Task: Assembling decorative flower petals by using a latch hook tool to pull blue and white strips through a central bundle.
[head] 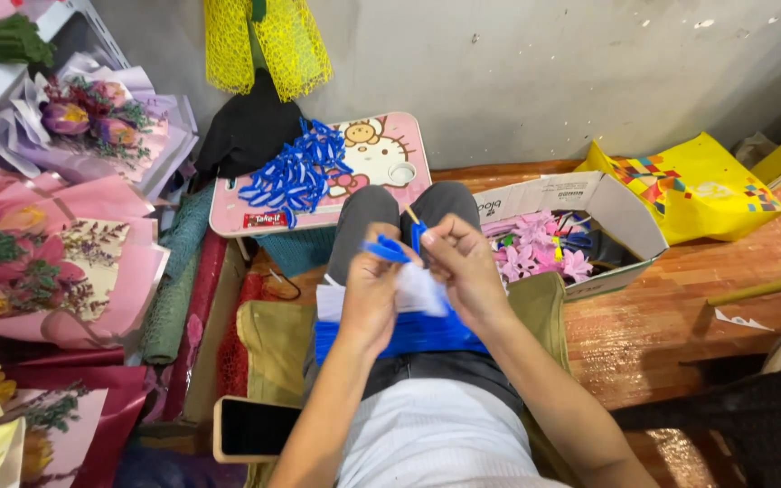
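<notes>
Left hand (368,294) pinches a blue strip (389,248) over the lap; right hand (465,267) closes its grip on a thin stick (412,217), held close for fine work. Finished blue pieces (296,176) heap on the pink worktop (381,194), left half.

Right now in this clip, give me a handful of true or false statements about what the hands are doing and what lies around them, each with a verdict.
1. Both hands work a blue piece above the lap. True: the left hand and right hand pinch the blue piece between them.
2. The cardboard box holds yellow flowers. False: the cardboard box holds pink paper flowers.
3. A pile of blue pieces lies on the small pink table. True: the blue pile sits on the pink table.
4. The phone lies on the pink table. False: the phone lies by the person's left side.
5. The yellow bag sits among the bouquets. False: the yellow bag is beyond the box; the bouquets are opposite.
</notes>
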